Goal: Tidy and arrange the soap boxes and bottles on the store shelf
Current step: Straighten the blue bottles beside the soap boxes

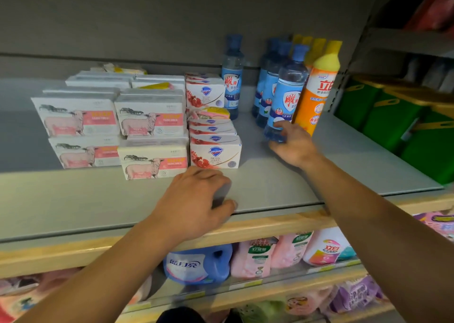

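Note:
White soap boxes with a sheep picture (152,123) are stacked in rows on the left of the grey shelf (258,187). Beside them stand smaller white boxes with red fruit print (215,154). A lone blue bottle (232,77) stands behind those. On the right is a row of blue bottles, with an orange, yellow-capped bottle (315,89) next to it. My right hand (292,143) grips the base of the front blue bottle (286,94). My left hand (196,200) rests palm down on the shelf's front, fingers curled, holding nothing.
Green packs (405,123) fill the neighbouring shelf on the right. Below the wooden shelf edge (245,227) sit a blue detergent jug (199,263) and pink refill pouches (270,254). The grey back wall rises behind the goods.

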A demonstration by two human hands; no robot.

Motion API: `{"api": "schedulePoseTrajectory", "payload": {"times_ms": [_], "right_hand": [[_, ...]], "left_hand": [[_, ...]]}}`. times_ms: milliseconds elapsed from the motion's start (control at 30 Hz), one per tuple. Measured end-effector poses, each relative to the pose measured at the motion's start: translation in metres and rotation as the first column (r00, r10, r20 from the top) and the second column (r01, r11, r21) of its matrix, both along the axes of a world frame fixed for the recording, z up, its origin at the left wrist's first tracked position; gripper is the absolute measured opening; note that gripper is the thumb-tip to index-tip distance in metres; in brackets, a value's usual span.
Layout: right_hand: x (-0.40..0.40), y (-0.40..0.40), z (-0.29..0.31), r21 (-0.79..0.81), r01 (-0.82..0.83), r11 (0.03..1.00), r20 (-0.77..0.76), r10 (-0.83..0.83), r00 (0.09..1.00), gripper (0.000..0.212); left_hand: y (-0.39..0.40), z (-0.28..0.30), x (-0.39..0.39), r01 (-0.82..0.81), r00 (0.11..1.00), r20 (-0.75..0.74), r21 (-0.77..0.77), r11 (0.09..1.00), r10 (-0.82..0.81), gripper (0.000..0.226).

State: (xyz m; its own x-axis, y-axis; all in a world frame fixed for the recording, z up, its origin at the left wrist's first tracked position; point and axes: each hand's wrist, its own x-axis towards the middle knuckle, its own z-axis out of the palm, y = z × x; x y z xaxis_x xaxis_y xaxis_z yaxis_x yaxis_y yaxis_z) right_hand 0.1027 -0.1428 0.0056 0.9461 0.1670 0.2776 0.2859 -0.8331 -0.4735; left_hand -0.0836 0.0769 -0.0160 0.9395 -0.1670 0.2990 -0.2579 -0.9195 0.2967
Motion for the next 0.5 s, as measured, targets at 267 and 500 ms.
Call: {"api": "schedulePoseTrajectory", "payload": {"times_ms": [267, 500], "right_hand": [[0.002, 0.004, -0.003, 0.028, -0.015, 0.999, -0.084, 0.018, 0.996, 0.068], [-0.011, 0.008, 0.006, 0.189, -0.063, 0.980, -0.014, 0.067, 0.998, 0.047]], "left_hand": [[-0.001, 0.002, -0.003, 0.000, 1.000, -0.004, -0.003, 1.000, 0.000, 0.060], [0.004, 0.028, -0.013, 0.019, 0.994, 0.105, -0.270, 0.963, 0.010, 0.043]]}}
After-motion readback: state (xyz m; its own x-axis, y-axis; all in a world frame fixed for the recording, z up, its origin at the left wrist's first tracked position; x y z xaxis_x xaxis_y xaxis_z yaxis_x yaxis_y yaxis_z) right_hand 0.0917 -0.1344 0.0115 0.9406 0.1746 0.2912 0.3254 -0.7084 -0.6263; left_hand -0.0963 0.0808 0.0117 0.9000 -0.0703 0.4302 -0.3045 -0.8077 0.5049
